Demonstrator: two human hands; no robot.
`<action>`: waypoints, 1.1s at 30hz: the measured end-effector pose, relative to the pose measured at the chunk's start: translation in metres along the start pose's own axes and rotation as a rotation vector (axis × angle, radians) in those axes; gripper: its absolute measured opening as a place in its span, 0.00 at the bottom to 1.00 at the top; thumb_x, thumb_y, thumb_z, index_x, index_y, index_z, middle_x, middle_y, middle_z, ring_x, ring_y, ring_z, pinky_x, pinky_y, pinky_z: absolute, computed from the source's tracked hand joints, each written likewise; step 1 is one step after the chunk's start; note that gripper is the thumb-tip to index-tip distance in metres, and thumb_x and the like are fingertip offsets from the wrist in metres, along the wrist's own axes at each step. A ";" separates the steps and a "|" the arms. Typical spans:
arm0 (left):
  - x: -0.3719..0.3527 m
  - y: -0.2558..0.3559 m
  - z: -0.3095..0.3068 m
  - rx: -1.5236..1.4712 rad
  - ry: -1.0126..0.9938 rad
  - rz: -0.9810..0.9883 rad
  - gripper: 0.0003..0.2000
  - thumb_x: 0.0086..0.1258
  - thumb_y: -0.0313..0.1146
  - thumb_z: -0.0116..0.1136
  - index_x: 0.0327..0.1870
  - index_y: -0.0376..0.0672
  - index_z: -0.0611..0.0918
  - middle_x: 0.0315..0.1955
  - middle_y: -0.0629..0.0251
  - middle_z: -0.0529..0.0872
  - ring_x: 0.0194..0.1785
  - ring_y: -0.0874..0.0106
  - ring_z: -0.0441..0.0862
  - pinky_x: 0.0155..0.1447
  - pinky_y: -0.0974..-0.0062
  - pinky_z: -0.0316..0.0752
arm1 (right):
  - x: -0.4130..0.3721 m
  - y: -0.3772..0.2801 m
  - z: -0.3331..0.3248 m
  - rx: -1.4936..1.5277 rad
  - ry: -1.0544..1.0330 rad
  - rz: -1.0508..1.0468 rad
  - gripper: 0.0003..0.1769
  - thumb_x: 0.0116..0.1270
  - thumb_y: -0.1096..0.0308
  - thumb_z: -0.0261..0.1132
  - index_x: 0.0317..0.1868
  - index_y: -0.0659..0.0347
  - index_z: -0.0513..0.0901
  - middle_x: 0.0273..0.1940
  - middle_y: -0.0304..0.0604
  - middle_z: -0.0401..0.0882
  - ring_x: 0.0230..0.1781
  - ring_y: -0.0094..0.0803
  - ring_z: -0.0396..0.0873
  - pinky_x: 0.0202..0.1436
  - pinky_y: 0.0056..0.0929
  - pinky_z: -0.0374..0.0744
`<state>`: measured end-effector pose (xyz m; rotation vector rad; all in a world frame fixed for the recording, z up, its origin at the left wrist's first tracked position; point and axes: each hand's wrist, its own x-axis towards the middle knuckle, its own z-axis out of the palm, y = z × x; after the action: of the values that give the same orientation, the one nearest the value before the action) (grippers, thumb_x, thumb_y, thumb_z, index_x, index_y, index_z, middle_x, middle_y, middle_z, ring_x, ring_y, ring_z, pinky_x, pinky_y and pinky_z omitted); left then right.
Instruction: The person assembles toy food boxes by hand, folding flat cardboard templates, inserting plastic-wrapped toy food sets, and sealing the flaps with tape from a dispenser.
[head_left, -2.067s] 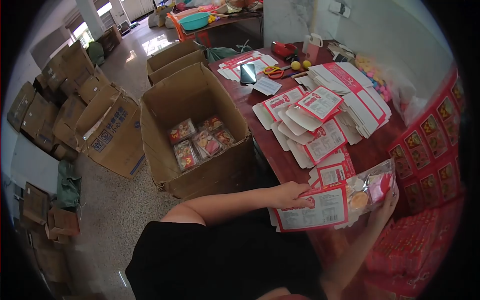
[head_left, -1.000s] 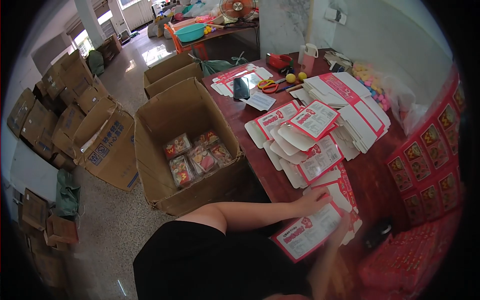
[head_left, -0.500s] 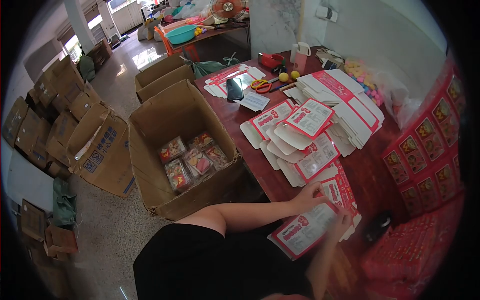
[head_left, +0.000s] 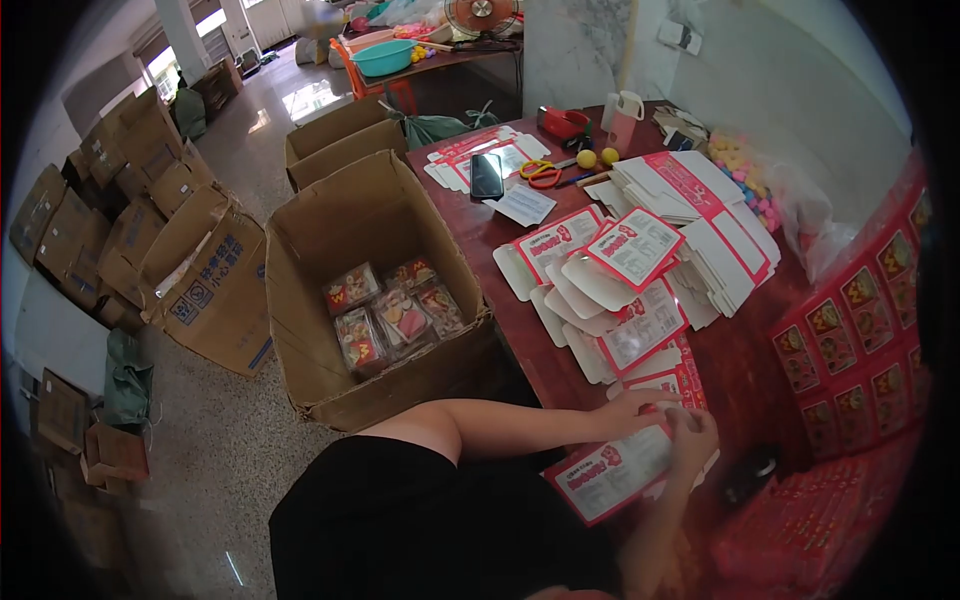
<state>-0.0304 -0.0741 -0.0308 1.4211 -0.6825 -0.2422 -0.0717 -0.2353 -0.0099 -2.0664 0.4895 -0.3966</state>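
A red-and-white printed carton (head_left: 610, 478) with a clear-looking window lies at the table's near edge, in front of my body. At its upper right end my left hand (head_left: 630, 412) is closed on the carton's edge. Against the same end, my right hand (head_left: 692, 440) pinches with bent fingers, close beside the left. The flap between them is mostly hidden by the fingers. Just beyond the hands lies another flat red-and-white carton (head_left: 690, 378). Further up is a loose pile of similar cartons (head_left: 635, 250).
Left of the table, an open cardboard box (head_left: 370, 215) holds several packed toy sets (head_left: 405, 318). A phone (head_left: 487, 177), scissors (head_left: 541, 174) and yellow balls (head_left: 587, 159) lie at the back. Red printed sheets (head_left: 850, 310) stand at the right, near a black object (head_left: 750, 472).
My hands have drawn closer together at the carton's end, and the right fingers have curled in. The whole view has shifted slightly.
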 end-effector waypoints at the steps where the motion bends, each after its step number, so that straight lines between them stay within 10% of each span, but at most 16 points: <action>1: -0.001 0.006 -0.003 0.020 0.004 0.004 0.17 0.64 0.23 0.55 0.56 0.39 0.76 0.52 0.59 0.79 0.58 0.71 0.74 0.63 0.73 0.66 | -0.001 -0.001 0.001 -0.007 0.030 -0.022 0.10 0.51 0.72 0.71 0.33 0.65 0.81 0.29 0.39 0.79 0.32 0.29 0.76 0.43 0.26 0.74; 4: -0.001 -0.003 -0.007 0.018 0.010 -0.068 0.14 0.64 0.24 0.57 0.51 0.39 0.77 0.50 0.61 0.80 0.56 0.71 0.75 0.61 0.74 0.68 | -0.004 0.012 -0.001 0.546 0.037 0.173 0.05 0.58 0.72 0.66 0.32 0.66 0.81 0.32 0.40 0.80 0.34 0.28 0.77 0.43 0.26 0.74; 17: 0.010 -0.004 -0.006 -0.047 0.203 -0.216 0.13 0.62 0.26 0.54 0.47 0.39 0.82 0.39 0.65 0.83 0.39 0.79 0.76 0.43 0.81 0.71 | -0.023 0.018 0.020 0.473 0.091 -0.030 0.16 0.65 0.72 0.61 0.53 0.65 0.77 0.47 0.46 0.78 0.45 0.30 0.76 0.50 0.25 0.74; 30: 0.006 -0.034 -0.029 -0.236 -0.043 -0.199 0.06 0.62 0.26 0.60 0.38 0.40 0.78 0.49 0.59 0.78 0.56 0.72 0.73 0.62 0.73 0.66 | -0.020 0.059 0.030 0.517 0.002 0.024 0.07 0.67 0.72 0.59 0.41 0.68 0.79 0.43 0.45 0.80 0.44 0.28 0.76 0.52 0.26 0.72; 33: 0.008 -0.022 -0.024 -0.302 0.071 -0.147 0.06 0.63 0.28 0.60 0.39 0.40 0.78 0.42 0.63 0.79 0.48 0.76 0.75 0.54 0.77 0.69 | -0.030 0.039 0.030 0.415 0.109 -0.018 0.07 0.67 0.72 0.59 0.41 0.67 0.78 0.42 0.44 0.79 0.42 0.28 0.75 0.51 0.25 0.72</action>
<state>-0.0051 -0.0624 -0.0497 1.1848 -0.4616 -0.3917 -0.0911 -0.2167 -0.0613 -1.6552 0.4126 -0.5724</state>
